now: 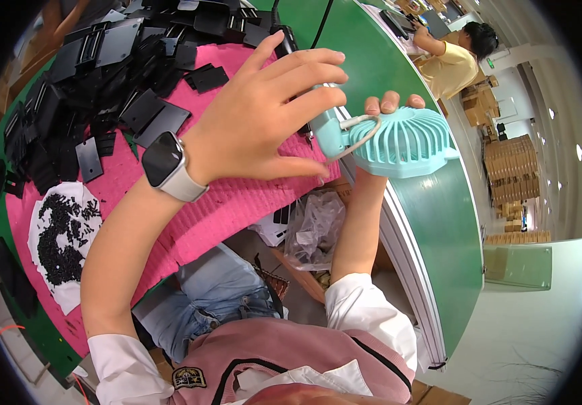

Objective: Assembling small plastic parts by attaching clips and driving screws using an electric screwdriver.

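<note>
A light-blue handheld fan (406,143) with a ribbed round cage is in my right hand (390,103), whose fingertips curl over the top of the cage; the rest of that hand is hidden behind it. The fan's handle (329,129) points left, and a pale loop of cord (365,137) hangs at its joint. My left hand (271,111), with a smartwatch (171,167) on the wrist, reaches across the handle. Its fingers are stretched and spread, thumb apart, and partly cover the handle. Whether they touch it I cannot tell.
Many black plates (102,81) lie piled on a pink mat (230,216) on the green table (365,61). Small black pieces (61,236) rest on white cloth at left. A clear plastic bag (314,229) sits below the table edge. A person in yellow (450,71) works beyond.
</note>
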